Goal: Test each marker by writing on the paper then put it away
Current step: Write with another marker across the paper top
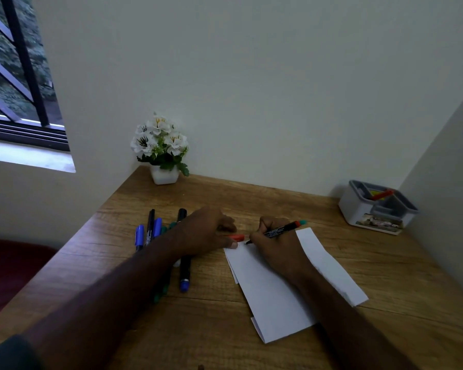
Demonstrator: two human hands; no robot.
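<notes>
My right hand (273, 247) grips an uncapped black marker with a red band (281, 231), its tip touching the top left corner of the folded white paper (275, 295). My left hand (211, 231) rests with its thumb pinning that corner, and a red cap (237, 237) lies under its fingers. Several markers (150, 231) with blue and green caps lie in a row at the left, partly hidden by my left forearm; one blue-capped marker (185, 273) points toward me.
A white and grey caddy (358, 212) with a red marker inside stands at the back right by the wall. A white pot of flowers (163, 177) sits in the back left corner. The wooden desk (385, 276) meets walls behind and on the right.
</notes>
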